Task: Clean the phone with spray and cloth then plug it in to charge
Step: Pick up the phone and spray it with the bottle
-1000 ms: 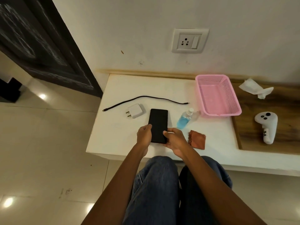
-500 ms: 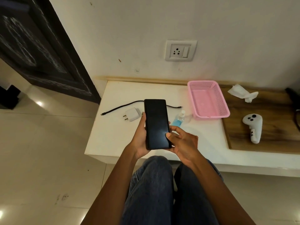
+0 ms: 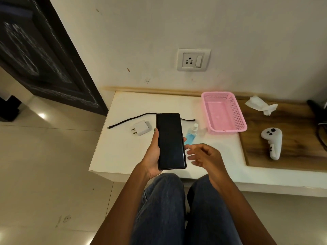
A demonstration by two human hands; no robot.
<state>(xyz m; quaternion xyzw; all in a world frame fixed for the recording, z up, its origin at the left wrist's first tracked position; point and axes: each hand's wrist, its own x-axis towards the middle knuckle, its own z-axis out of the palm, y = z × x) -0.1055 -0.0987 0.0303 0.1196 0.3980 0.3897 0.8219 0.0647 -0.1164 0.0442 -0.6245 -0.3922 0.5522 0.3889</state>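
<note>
One hand, the left hand (image 3: pixel 152 157), grips the flat black rectangular phone (image 3: pixel 170 141), lifted screen-up above the white table (image 3: pixel 120 149). Just right of that grip, the right hand (image 3: pixel 203 155) hovers with relaxed fingers, holding nothing. Beyond the grip lie the white charger plug (image 3: pixel 141 127) and thin black cable (image 3: pixel 131 119); beyond-right, the clear spray bottle of blue liquid (image 3: pixel 191 136).

White table (image 3: pixel 123 156) bears cable (image 3: pixel 131 119), charger (image 3: pixel 142 127), basket (image 3: pixel 223 113), seemingly spray (image 3: pixel 192 134)
</note>
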